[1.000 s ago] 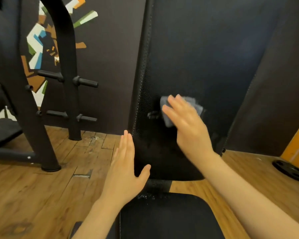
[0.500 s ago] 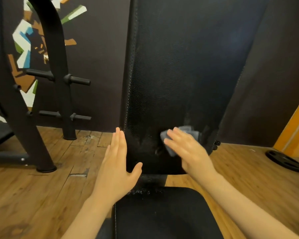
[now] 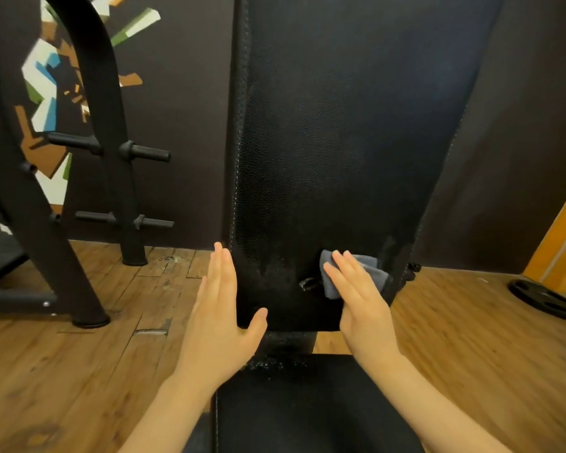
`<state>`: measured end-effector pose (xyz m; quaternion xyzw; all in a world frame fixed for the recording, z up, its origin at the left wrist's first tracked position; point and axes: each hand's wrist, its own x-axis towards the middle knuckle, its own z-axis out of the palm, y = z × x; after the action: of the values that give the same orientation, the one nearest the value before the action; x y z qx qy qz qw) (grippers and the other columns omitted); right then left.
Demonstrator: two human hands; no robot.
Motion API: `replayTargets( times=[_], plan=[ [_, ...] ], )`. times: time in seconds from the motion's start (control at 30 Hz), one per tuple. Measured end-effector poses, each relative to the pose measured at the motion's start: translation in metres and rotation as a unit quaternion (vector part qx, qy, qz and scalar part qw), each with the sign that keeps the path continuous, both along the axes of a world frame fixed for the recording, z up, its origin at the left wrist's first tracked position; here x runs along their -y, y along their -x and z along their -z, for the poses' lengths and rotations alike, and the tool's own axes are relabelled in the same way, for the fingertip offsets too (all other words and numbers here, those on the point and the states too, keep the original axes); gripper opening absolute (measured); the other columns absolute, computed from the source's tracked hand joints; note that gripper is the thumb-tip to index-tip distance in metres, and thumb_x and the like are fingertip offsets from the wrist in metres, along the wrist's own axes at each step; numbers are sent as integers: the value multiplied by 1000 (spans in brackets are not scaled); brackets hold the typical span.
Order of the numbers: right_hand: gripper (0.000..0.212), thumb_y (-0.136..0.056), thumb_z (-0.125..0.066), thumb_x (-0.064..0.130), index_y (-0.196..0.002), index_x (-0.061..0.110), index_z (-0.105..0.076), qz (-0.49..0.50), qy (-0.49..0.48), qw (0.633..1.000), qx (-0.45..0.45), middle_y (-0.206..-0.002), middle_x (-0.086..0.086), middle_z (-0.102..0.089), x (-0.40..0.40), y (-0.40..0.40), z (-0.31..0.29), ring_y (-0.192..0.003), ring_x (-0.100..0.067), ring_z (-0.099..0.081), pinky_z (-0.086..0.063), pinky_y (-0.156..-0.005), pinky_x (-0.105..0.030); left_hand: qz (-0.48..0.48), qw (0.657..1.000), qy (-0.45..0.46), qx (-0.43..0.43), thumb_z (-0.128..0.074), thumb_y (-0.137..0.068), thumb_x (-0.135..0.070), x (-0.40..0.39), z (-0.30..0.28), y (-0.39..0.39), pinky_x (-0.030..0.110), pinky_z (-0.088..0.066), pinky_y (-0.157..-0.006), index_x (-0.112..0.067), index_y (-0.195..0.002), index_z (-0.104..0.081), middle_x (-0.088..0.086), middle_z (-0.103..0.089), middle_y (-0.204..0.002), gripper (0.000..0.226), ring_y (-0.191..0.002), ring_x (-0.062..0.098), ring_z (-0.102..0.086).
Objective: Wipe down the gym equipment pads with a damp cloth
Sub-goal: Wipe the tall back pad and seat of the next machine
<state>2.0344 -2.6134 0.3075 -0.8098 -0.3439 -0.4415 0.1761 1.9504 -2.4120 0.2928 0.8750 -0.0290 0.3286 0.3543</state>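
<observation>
A tall black padded backrest (image 3: 340, 142) stands upright in the middle of the view, with a black seat pad (image 3: 307, 403) below it. My right hand (image 3: 360, 302) presses a grey cloth (image 3: 368, 268) flat against the lower right part of the backrest with straight fingers. My left hand (image 3: 218, 322) is held flat and open along the backrest's lower left edge, its thumb over the bottom corner. Wet streaks show on the lower backrest and on the seat's front edge.
A black steel rack (image 3: 89, 178) with storage pegs stands on the wooden floor (image 3: 79, 371) at the left. A black weight plate (image 3: 544, 299) lies on the floor at the right. A dark wall with a coloured mural is behind.
My right hand has slid the cloth down from the middle of the backrest to its lower right part. My left hand has stayed by the lower left edge.
</observation>
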Motion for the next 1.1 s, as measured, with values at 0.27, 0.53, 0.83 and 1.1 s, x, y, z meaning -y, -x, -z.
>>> replayTargets(
  times=[0.27, 0.53, 0.83, 1.1],
  plan=[
    [48, -86, -39, -1, -132, 11, -39, -74, 34, 990, 115, -140, -12, -46, -104, 4, -56, -135, -26, -27, -12, -114, -34, 18, 1000, 19, 12, -62, -90, -16, -9, 2, -2, 39, -11, -121, -42, -137, 17, -30, 22, -146, 95, -135, -16, 17],
    [43, -90, -39, -2, -131, 8, -44, 20, 4, 994, 103, -138, -10, -42, -4, -31, -39, -132, -25, -33, -18, -114, -30, 16, 999, -32, -5, -60, -91, -25, -16, 5, -1, 33, -6, -120, -44, -134, 25, -34, 31, -143, 97, -137, -11, 21],
    [50, -83, -39, -17, -131, -5, -44, 64, -213, 974, 38, -141, -11, -32, 5, -29, -31, -136, -25, -24, -18, -114, -36, 36, 999, -4, -34, -59, -91, -30, -14, -2, 6, 25, -4, -118, -47, -128, 33, -35, 34, -142, 101, -140, -6, 18],
    [44, -88, -42, 15, -130, 4, -46, -50, -27, 993, 104, -139, -17, -46, -124, 12, -64, -134, -29, -28, -15, -112, -36, 62, 997, 32, -33, -61, -89, -8, -13, -5, 4, 30, -4, -121, -51, -131, 21, -36, 24, -144, 102, -135, -16, 16]
  ],
)
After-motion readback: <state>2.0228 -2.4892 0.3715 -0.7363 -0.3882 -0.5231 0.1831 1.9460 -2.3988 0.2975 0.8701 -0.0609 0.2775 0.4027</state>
